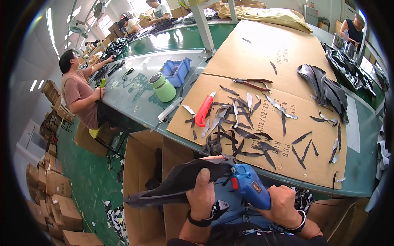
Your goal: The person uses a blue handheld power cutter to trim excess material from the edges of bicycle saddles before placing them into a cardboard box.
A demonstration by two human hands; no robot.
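Note:
My left hand (202, 196) grips a long, curved black molded piece (176, 180), thumb on top, over my lap at the table's front edge. My right hand (282, 205) is wrapped round a blue handheld power tool (253, 187) with a red button. The tool's head meets the right end of the black piece; its working tip is hidden there. Just beyond, thin black offcut strips (221, 141) are scattered on a flattened cardboard sheet (230, 49). A red-handled cutter (204, 110) and pliers with dark red handles (252, 83) lie among them.
Similar black molded pieces (324, 88) lie at the sheet's right. On the green table stand a green tumbler (162, 87) and a blue bin (176, 71). An open carton (143, 180) is below left. A seated co-worker (80, 92) and more people are beyond.

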